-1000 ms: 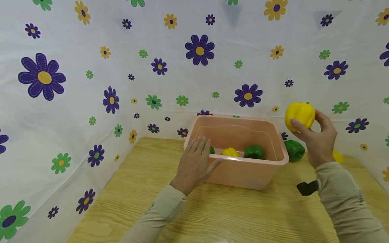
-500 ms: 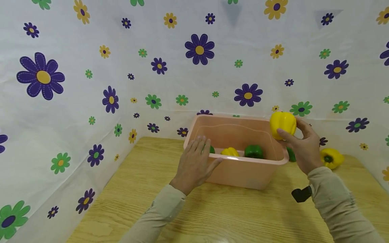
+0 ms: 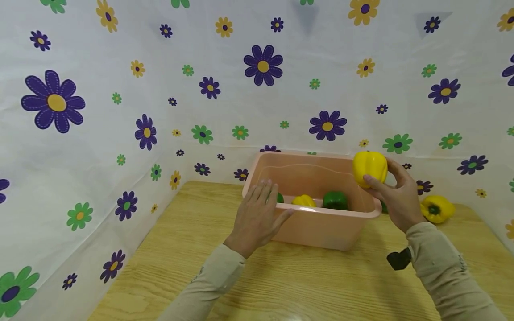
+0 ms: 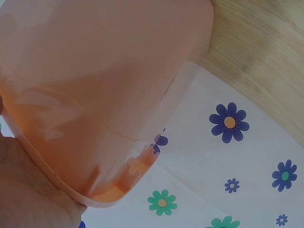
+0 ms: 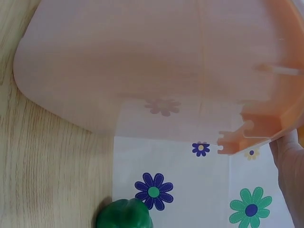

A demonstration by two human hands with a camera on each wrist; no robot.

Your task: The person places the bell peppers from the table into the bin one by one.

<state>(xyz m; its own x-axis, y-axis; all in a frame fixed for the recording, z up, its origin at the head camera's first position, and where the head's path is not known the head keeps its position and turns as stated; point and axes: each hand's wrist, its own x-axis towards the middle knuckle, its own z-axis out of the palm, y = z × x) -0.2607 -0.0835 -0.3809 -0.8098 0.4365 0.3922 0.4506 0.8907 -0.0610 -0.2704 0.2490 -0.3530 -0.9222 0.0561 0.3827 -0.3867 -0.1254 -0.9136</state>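
Observation:
My right hand (image 3: pixel 401 196) pinches a yellow bell pepper (image 3: pixel 368 167) between thumb and fingers, above the right end of a peach plastic tub (image 3: pixel 317 227). My left hand (image 3: pixel 254 218) lies over the tub's front left rim with its fingers straight. Inside the tub are a yellow bell pepper (image 3: pixel 304 200), a green bell pepper (image 3: pixel 335 200) and another green one (image 3: pixel 280 198), mostly hidden by the left fingers. In the left wrist view, part of the left hand (image 4: pixel 33 190) shows along the rim. The right hand (image 5: pixel 289 166) appears at the edge of the right wrist view.
To the tub's right on the wooden table (image 3: pixel 313 285) lies a yellow bell pepper (image 3: pixel 438 209). A green bell pepper (image 5: pixel 124 214) sits beside the tub, largely hidden in the head view. A flower-print sheet (image 3: pixel 225 98) rises behind and at the left.
The right hand has brought the yellow bell pepper left and down, from beside the tub to over its right end, slowing lately. My left hand has stayed on the rim.

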